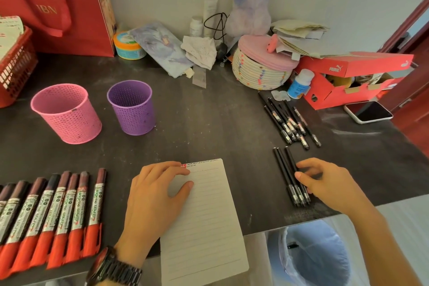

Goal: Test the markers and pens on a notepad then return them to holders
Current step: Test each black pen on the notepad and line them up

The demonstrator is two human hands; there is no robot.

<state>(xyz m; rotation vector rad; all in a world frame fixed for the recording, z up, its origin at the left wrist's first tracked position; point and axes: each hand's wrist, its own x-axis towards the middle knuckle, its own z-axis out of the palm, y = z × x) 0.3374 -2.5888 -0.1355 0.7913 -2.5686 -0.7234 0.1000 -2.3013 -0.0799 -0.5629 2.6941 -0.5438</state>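
Left hand (157,195) down flat on the notepad (209,227), fingers relaxed and spread over its top left corner, gripping nothing, with a dark wristwatch (113,269) on that wrist. Right hand (329,181) over at the three black pens (286,169), thumb and forefinger pinching the rightmost one while all three lie side by side on the surface.

Underneath it all, the dark desk (209,111), running edge to edge. Far left at the back, a tall red bag (69,7) standing against the wall, a red basket (16,65) just beside it. Down at the near left, a neat row of red-capped markers (58,211), lying parallel and touching. Notepad in the middle at the near edge, lined page up, a few small marks along its top line. Off to the right at the back, a red shoebox (348,79), lid ajar.

Behind the markers, a pink holder (67,114) and, near it but apart, a purple holder (132,107), both upright. Between shoebox and right hand, a loose pile of black pens (287,121), overlapping at angles. Right of that pile, a phone (368,111), screen up.
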